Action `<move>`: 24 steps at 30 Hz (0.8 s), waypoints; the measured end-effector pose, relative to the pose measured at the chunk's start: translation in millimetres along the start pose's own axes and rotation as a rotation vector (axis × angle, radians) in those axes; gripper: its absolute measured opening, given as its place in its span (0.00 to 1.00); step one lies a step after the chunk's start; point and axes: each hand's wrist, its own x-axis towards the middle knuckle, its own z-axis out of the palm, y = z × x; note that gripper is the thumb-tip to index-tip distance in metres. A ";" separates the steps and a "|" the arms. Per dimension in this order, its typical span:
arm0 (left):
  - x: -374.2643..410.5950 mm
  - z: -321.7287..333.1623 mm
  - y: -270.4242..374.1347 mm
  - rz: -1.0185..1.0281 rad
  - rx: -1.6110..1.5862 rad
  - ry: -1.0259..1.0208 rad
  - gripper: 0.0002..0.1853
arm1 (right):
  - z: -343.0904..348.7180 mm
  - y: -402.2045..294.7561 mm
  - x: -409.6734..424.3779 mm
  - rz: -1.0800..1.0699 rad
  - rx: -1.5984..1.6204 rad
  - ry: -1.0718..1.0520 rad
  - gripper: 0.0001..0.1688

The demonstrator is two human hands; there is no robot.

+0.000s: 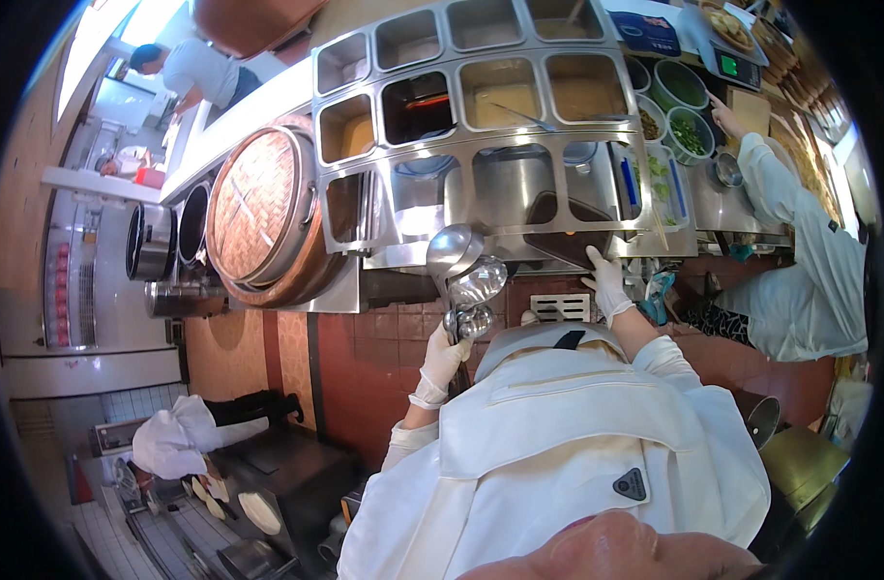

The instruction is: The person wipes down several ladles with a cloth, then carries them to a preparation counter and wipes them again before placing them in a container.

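Note:
Several steel ladles (454, 250) are bunched in my gloved left hand (444, 359), their bowls pointing up towards the counter. My gloved right hand (607, 286) grips the near corner of a dark brown tray (567, 246), which tilts at the counter's front edge, partly behind the steel frame. That frame (478, 226) has rectangular openings, and pots show through its front row. Behind the front row stand steel pans of sauce, among them one with a dark red liquid (417, 109) and one with a tan sauce (498, 94).
A large steamer with a woven bamboo lid (253, 206) stands at the left. On the right, a co-worker's hand (725, 116) is near tubs of chopped greens (690, 134) and a digital scale (736, 67). Other people work at the far left. Red tiles (384, 348) cover the floor.

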 end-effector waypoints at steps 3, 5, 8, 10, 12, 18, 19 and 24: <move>-8.6 -4.2 18.2 -0.070 0.028 0.008 0.04 | -5.6 -2.1 -23.5 0.029 -0.113 0.040 0.36; -10.5 -13.2 20.7 -0.008 -0.180 -0.077 0.06 | -16.1 6.1 -43.3 0.021 -0.172 -0.188 0.27; -13.8 -23.0 39.4 0.109 -0.380 -0.187 0.07 | 14.1 -21.9 -99.7 0.043 -0.292 -0.475 0.14; -6.3 -24.6 56.1 0.183 -0.558 -0.255 0.09 | 33.8 -24.4 -114.0 0.000 -0.420 -0.655 0.16; -1.3 -22.7 71.0 0.239 -0.702 -0.281 0.09 | 64.6 -33.7 -130.7 -0.087 -0.495 -0.818 0.20; 25.5 -1.7 70.3 0.395 -0.931 -0.459 0.12 | 114.3 -59.6 -207.9 0.070 -0.657 -1.377 0.25; 28.0 4.2 70.0 0.394 -0.938 -0.502 0.12 | 115.5 -49.6 -211.3 -0.067 -0.518 -1.458 0.25; 25.8 9.7 71.0 0.351 -0.789 -0.539 0.19 | 105.2 -49.7 -216.9 -0.096 -0.728 -1.376 0.28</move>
